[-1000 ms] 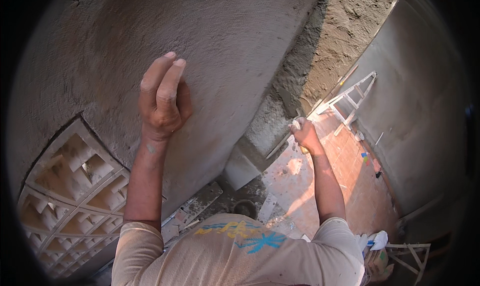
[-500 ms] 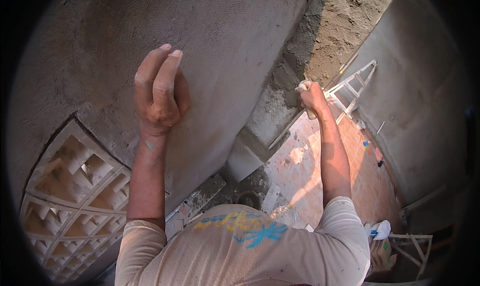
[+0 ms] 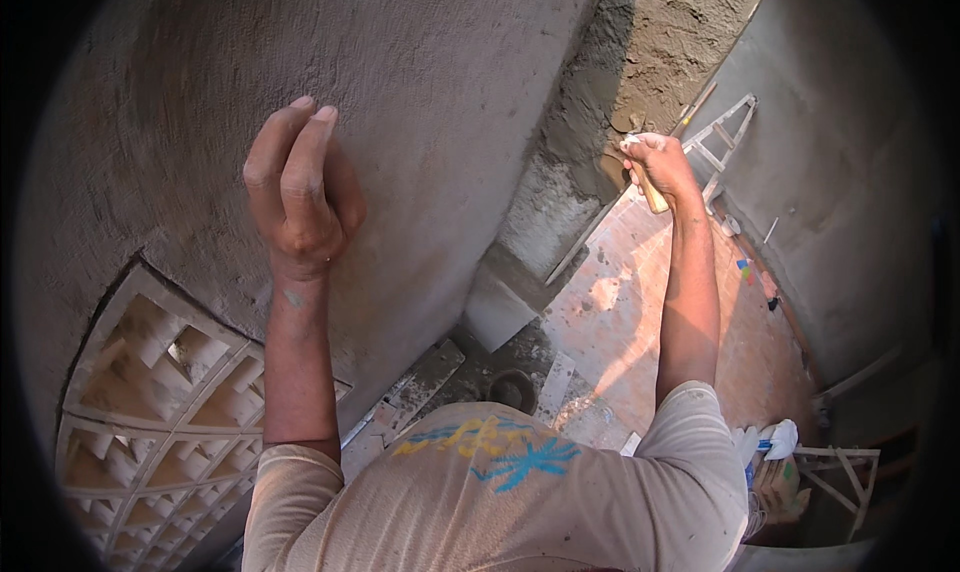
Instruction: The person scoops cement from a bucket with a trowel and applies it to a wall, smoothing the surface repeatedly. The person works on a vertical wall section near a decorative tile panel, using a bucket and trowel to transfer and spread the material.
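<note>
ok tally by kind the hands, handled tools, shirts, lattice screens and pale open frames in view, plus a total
Hands: 2 (left hand, right hand)
Wooden-handled tool: 1
Shirt: 1
Lattice screen: 1
Pale open frames: 2 (ladder-like frame, lower-right frame)
Total: 7

The floor is reddish tile, sunlit in patches and spattered with grey blotches toward its left side. A pale ladder stands at its upper end. Small coloured scraps lie along its right edge, near the wall. At lower left, on a dark, dirty stretch, a round container sits beside a pale flat board.
</note>
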The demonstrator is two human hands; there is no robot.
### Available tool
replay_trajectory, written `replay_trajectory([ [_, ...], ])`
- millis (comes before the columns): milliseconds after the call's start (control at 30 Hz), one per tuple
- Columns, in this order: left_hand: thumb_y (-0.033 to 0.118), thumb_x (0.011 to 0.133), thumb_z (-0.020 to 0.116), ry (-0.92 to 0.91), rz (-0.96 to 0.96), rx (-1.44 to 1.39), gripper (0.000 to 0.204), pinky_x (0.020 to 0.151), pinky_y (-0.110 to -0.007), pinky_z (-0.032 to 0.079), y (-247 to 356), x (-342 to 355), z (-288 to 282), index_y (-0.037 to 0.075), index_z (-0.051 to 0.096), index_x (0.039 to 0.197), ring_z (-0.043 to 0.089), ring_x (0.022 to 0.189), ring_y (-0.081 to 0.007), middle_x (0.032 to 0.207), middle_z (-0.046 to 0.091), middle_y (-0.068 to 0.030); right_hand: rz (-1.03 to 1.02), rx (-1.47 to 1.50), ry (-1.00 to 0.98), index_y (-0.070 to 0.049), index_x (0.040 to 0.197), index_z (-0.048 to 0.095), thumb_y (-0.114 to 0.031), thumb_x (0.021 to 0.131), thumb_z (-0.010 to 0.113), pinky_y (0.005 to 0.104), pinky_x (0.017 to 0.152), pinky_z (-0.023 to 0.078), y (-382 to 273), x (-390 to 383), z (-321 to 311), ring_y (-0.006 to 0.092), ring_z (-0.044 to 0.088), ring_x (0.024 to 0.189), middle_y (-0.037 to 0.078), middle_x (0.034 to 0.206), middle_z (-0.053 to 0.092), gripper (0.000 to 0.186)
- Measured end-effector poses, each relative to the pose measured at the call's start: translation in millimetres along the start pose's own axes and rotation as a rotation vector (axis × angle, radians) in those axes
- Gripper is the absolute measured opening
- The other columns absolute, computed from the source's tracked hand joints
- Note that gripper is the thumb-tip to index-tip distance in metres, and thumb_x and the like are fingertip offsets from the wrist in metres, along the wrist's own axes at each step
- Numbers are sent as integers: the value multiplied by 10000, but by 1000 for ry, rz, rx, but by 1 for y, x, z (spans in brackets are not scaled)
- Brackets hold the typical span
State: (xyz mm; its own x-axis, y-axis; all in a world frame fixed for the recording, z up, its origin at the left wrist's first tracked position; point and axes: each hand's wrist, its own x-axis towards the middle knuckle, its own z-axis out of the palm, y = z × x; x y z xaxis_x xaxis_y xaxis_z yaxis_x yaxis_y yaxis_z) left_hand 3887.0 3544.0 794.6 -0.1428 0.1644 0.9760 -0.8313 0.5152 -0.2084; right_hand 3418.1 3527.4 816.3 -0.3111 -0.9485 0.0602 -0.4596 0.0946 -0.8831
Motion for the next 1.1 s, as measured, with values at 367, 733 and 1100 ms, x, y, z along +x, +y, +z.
replay_trajectory([
  [367, -67, 986, 661, -53, 15, 24, 431, 958, -242, 629, -1, -1, 0, 100, 551, 1368, 589, 1255, -188, 1325, 515, -96, -234, -118, 238, 6, 1069, 706, -212, 952, 712, 355, 629, 551, 61, -45, 33, 197, 693, 659, 108, 829, 723, 247],
  [733, -62, 1003, 639, -44, 67, 52, 406, 946, -288, 624, -7, -4, 0, 68, 560, 1380, 595, 1244, -220, 1327, 530, -118, -95, -504, 113, 45, 1045, 727, -172, 873, 703, 510, 866, 566, 90, -31, 53, 444, 733, 972, 297, 975, 738, 278],
  [1100, -54, 1004, 646, -49, 43, 81, 352, 987, -268, 624, -4, -5, 3, 59, 593, 1333, 590, 1259, -196, 1299, 548, -92, -45, -227, 104, 8, 993, 738, -189, 935, 722, 350, 536, 496, 42, -28, 4, 153, 617, 548, 106, 772, 682, 205],
])
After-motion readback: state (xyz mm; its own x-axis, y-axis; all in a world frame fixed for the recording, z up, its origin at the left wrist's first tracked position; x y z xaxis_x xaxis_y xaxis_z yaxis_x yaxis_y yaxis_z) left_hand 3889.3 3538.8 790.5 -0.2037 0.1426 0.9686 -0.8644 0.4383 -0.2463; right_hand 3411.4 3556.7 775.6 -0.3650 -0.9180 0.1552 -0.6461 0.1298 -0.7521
